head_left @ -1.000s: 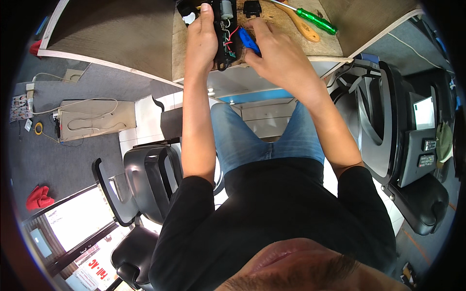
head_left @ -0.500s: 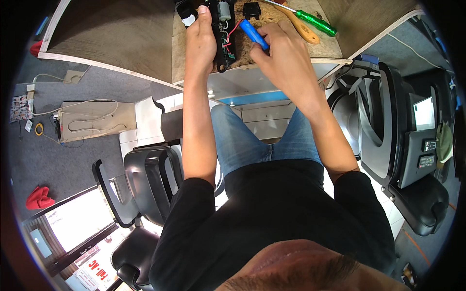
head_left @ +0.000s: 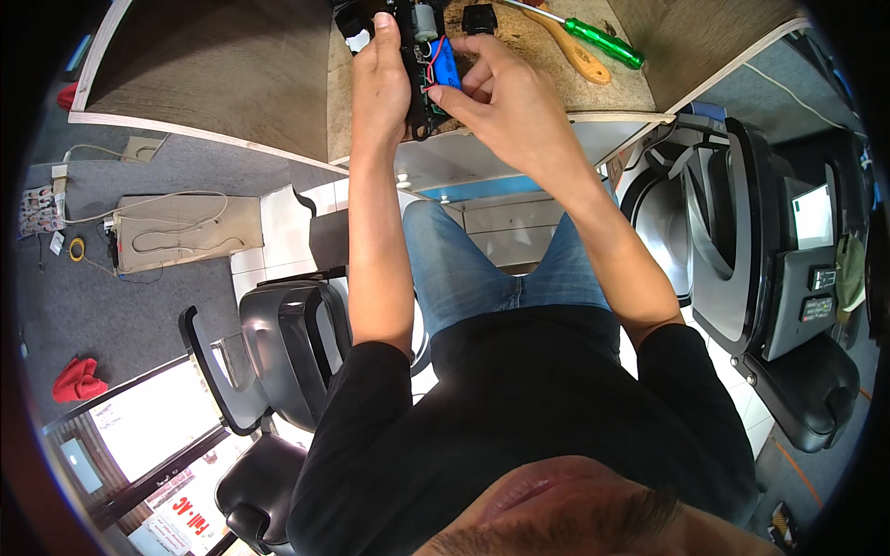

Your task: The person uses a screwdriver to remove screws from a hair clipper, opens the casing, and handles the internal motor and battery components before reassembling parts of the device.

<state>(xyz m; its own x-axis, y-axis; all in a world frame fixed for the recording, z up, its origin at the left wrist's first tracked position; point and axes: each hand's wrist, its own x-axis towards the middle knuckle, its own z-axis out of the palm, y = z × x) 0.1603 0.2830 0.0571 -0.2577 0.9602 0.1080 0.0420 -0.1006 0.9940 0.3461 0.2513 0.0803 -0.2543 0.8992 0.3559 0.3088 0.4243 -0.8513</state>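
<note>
My left hand (head_left: 378,88) is closed round the side of an opened black device housing (head_left: 420,116) at the top of the view. A small silver motor (head_left: 425,22) and a narrow circuit board show inside it. With thumb and index finger at its ends, my right hand (head_left: 514,107) grips a blue cylindrical battery (head_left: 446,67), which lies lengthwise along the housing's right side. Red wire (head_left: 436,51) runs between battery and board. Whether the battery is fully seated is hard to see. Beyond the right fingers lies a small black plastic part (head_left: 479,18).
A green-handled screwdriver (head_left: 603,43) and a wooden-handled tool (head_left: 579,57) lie right of my right hand on the worn wooden bench (head_left: 630,93). Wooden side panels (head_left: 222,83) flank it. Black chairs (head_left: 287,352) stand at both sides.
My right hand has moved left with the battery, bringing it from a slanted position away from the housing to lie along it. The left hand keeps its hold on the housing.
</note>
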